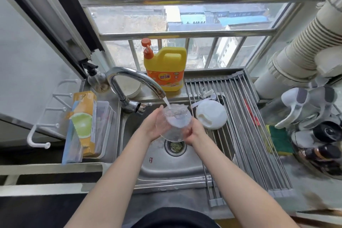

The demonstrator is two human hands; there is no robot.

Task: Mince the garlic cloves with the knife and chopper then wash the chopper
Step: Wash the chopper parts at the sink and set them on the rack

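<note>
Over the steel sink (162, 168) I hold the clear chopper bowl (174, 122), tilted, with its mouth under the water running from the tap (133, 79). My left hand (150, 126) grips the bowl's left side. My right hand (194, 132) holds its lower right side. The chopper's white lid (211, 114), with its pull cord, lies on the roll-up drying rack (240, 126) to the right. No knife or garlic shows.
A yellow dish-soap bottle (165, 68) stands on the sill behind the sink. A plastic-wrap box (84, 122) sits in a tray at the left. A green sponge (280, 139) and dark bottles (320, 153) crowd the right counter. The sink's drain strainer (175, 147) holds scraps.
</note>
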